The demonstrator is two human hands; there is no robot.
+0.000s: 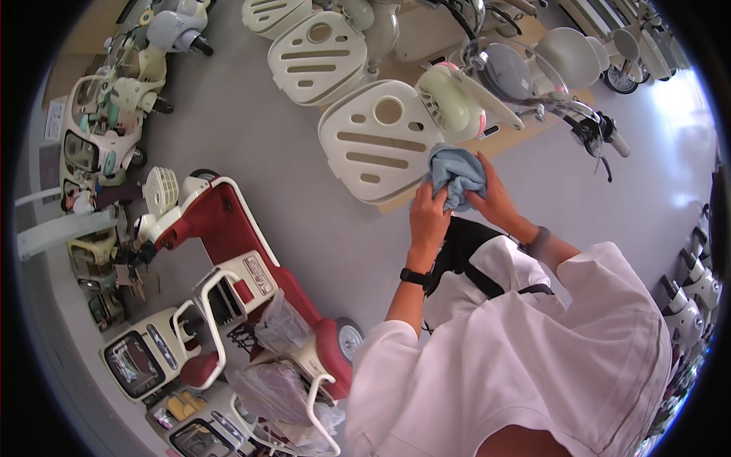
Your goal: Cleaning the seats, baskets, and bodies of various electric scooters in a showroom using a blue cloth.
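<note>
A bunched light-blue cloth [459, 174] is held between my two hands. My left hand [431, 221] grips its lower left side with the fingers closed. From the right, my right hand [499, 199] presses into it, its fingers curled around the edge. Just beyond and to the left of the cloth is a cream slotted panel [358, 114] with a round hole, close to my left hand. Beside that panel sits a pale rounded part [449, 103], and the cloth's far edge is near it.
Handlebars with a black grip [601, 137] reach out at the right. A second slotted panel [308, 68] stands farther back. At left is a red and cream small vehicle [236, 221] with plastic wrapping [283, 324]. More small vehicles [103, 129] line the far left; white wheeled parts [685, 320] line the right.
</note>
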